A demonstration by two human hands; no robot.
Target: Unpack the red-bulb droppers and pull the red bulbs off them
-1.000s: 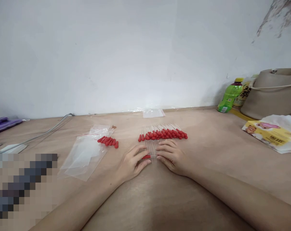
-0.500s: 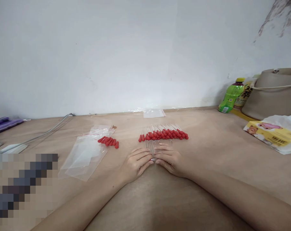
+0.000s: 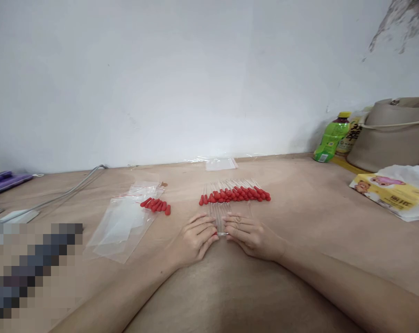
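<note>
A small clear plastic bag with several thin clear sticks [image 3: 220, 213] in it lies on the table between my hands. My left hand [image 3: 197, 236] holds its left side, fingers pressed together over it. On the right side, my right hand [image 3: 247, 235] grips the bag in the same way. Just beyond my fingers is a row of red-tipped thin sticks [image 3: 235, 194], their pale ends pointing toward the wall. To the left, a smaller group of red tips [image 3: 156, 205] rests on flat clear zip bags [image 3: 121, 222].
Another clear bag [image 3: 221, 163] lies by the wall. At the right are a green bottle [image 3: 330, 141], a beige bucket-like container [image 3: 390, 136] and a yellow-white tissue pack [image 3: 391, 192]. A grey cable [image 3: 70, 188] and a purple item [image 3: 10, 182] are on the left.
My hands have moved slightly apart and a little nearer to me, showing more of the bag between them. The view has shifted slightly.
</note>
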